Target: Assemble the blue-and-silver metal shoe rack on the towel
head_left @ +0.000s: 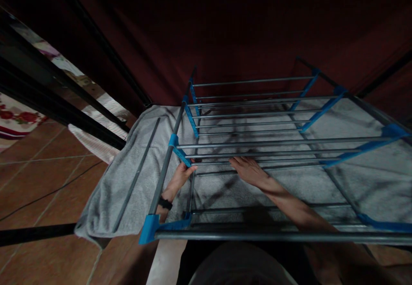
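Observation:
A drying rack [244, 145] of grey metal rods with blue plastic joints lies across a grey towel. My left hand [184, 176], with a dark band on the wrist, grips the lower end of a blue bracket [182, 155] on the rack's left side. Its thumb shows in front, while the other fingers are partly hidden behind the bracket. To the right, my right hand [248, 171] is closed over the thin lower rods of that same tier, its fingertips out of sight. Both forearms reach in past the rack's near rod [257, 235].
The grey towel [112, 195] covers the surface under the rack. A loose grey rod [138, 171] lies on it at the left. Black metal bars [58, 104] stand at the left, and a dark red panel [244, 27] is behind. A thin cable [54, 189] crosses the tiled floor [38, 259].

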A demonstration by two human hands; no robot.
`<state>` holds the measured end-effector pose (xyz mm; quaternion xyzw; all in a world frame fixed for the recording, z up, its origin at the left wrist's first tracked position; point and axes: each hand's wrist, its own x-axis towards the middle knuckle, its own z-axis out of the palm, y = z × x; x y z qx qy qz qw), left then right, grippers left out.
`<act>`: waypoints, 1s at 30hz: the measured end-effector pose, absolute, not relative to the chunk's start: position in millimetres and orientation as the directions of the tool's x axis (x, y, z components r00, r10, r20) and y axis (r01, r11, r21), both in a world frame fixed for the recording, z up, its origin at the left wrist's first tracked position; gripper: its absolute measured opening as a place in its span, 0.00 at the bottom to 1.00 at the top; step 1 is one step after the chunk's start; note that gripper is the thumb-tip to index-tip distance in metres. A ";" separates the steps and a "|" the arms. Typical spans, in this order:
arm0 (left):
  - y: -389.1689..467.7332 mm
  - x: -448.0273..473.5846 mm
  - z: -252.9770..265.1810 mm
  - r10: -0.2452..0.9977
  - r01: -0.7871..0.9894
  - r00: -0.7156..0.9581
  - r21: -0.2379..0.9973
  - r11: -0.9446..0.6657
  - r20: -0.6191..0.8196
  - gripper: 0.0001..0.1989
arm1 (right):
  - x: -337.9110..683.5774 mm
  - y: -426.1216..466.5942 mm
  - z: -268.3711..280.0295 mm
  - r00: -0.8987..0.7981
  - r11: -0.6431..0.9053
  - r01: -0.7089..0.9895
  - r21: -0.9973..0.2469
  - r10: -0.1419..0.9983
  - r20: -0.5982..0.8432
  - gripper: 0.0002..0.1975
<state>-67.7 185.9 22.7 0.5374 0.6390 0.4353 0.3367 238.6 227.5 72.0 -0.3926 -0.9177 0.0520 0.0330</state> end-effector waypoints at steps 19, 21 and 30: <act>189.3 -72.9 3.8 0.979 0.410 -0.158 0.910 -0.053 0.128 0.19 | 237.6 227.6 78.3 -0.659 0.652 0.750 -0.114 0.751 -0.042 0.11; 189.5 -73.3 3.9 0.980 0.416 -0.151 0.907 -0.060 0.134 0.19 | 237.8 227.8 77.5 -0.662 0.656 0.747 -0.110 0.748 -0.038 0.11; 188.1 -71.6 9.1 0.979 0.447 -0.131 0.891 -0.081 0.155 0.16 | 239.0 226.5 79.5 -0.677 0.673 0.731 -0.114 0.736 0.011 0.11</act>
